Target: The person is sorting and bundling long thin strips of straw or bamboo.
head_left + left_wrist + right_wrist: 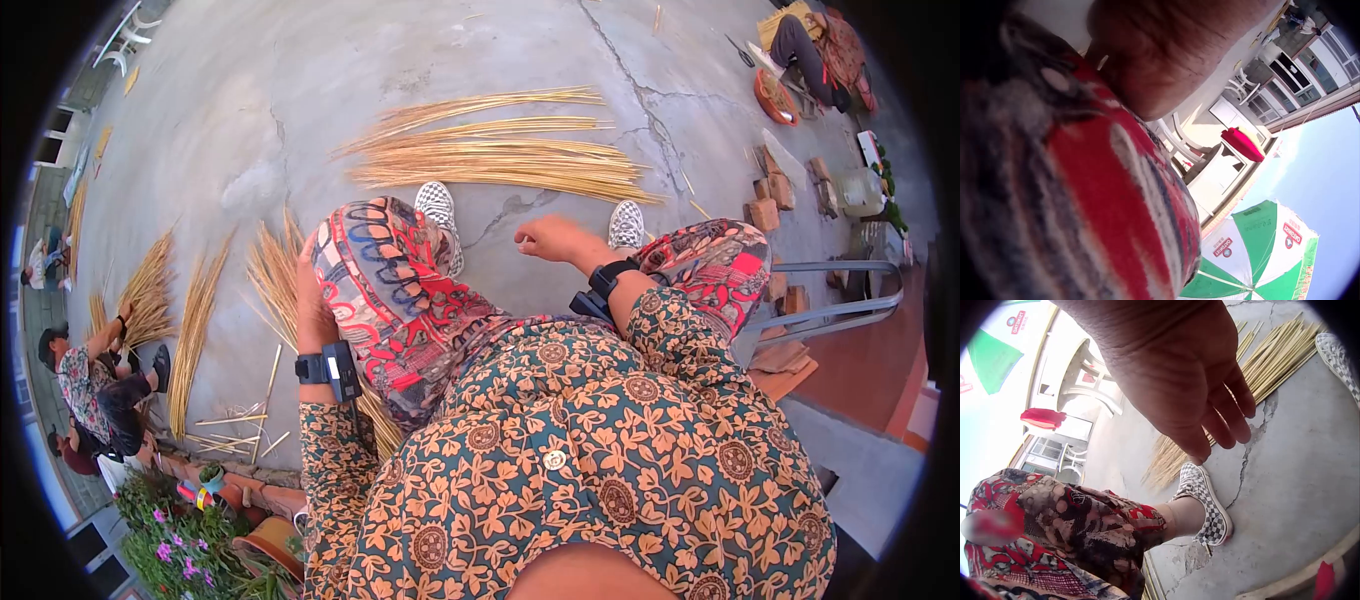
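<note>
My right hand (553,238) hovers between the knees, its fingers loosely bent and nothing in them. In the right wrist view those fingers (1227,422) hang apart from each other, overlapping a checkered shoe and stalks beyond. My left hand (309,272) lies along the outer side of the patterned left trouser knee (375,255); its fingers are hidden in the head view, and the left wrist view catches only its heel (1160,62) against the cloth. Long golden straw-like stalks (500,165) lie fanned in several bunches beyond the shoes. Another bunch (272,275) spreads beside the left knee.
Short loose stalks (225,440) litter the ground at left, near flower pots (270,545). A person (85,375) sits there handling a bunch; another person (800,55) sits far right by an orange basket (776,97). Bricks (763,215) and a metal frame (890,290) stand at right.
</note>
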Available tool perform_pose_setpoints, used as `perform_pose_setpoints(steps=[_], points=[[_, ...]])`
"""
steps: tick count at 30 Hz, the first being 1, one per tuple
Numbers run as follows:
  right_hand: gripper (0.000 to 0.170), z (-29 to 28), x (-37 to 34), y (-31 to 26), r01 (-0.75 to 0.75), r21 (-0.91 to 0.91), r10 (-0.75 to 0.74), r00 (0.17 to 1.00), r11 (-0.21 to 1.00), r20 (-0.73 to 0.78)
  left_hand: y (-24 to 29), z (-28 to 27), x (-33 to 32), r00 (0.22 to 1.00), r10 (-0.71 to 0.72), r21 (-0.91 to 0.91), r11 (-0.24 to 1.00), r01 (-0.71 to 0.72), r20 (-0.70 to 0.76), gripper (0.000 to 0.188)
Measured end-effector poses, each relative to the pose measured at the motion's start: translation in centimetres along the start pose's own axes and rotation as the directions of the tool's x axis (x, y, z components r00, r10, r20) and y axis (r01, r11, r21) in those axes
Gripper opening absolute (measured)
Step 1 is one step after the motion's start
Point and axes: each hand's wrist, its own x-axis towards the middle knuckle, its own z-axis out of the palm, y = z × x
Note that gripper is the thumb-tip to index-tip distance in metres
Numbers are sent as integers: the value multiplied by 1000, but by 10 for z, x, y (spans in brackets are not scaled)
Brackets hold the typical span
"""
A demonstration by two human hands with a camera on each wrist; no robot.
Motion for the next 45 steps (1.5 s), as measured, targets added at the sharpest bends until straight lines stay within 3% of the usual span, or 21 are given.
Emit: perform_pose_setpoints(steps=[6,7,9,12,15,18,19,21,24,27,29,30,33,36,39,42,45], points=[[32,-1,-11,37,-39,133,31,998,990,63,15,37,-26,971,-163,5,986,167,-173,30],[32,-11,-7,41,-103,179,83,990,978,113,21,38,-20,955,-209,22,976,218,-208,30],[32,-51,-5,35,-238,260,181,958,936,224,17,21,18,982,-185,273,943,191,-49,29],[29,-78,32,52,-166,184,156,985,969,69,5,-3,107,958,-239,532,838,122,156,30],[27,-96,33,52,-133,357,203,965,924,-165,19,26,129,949,-252,457,878,142,191,29],[26,-63,49,53,-189,578,350,920,794,-179,22,45,172,950,-231,423,898,125,210,28],[27,-44,49,55,-199,631,338,935,749,-106,12,49,185,947,-237,417,900,129,218,27],[29,3,37,68,-256,425,288,958,868,-11,-17,55,194,929,-300,391,899,198,219,26],[30,55,35,106,-358,341,353,932,869,79,-73,56,203,840,-454,382,863,332,296,30],[30,68,28,130,-462,290,460,884,838,79,-119,49,189,684,-641,385,763,520,347,39],[29,70,12,138,-420,229,423,905,878,37,-143,41,161,590,-736,354,677,646,331,44],[29,69,16,140,-383,204,392,920,901,0,-149,35,158,592,-715,300,696,653,371,45],[26,47,41,147,-479,125,459,874,869,158,-155,32,152,627,-652,143,733,665,426,47],[24,26,41,136,-364,83,367,930,928,-23,-157,27,136,592,-665,151,713,685,454,47],[24,2,59,126,-373,-17,367,918,928,-149,-160,26,141,586,-656,147,717,682,476,45],[23,-23,54,96,-375,118,392,899,920,-196,-161,26,128,573,-655,143,710,690,492,46],[29,-30,72,93,-116,2,106,903,993,-417,-160,30,126,572,-639,157,726,670,514,49]])
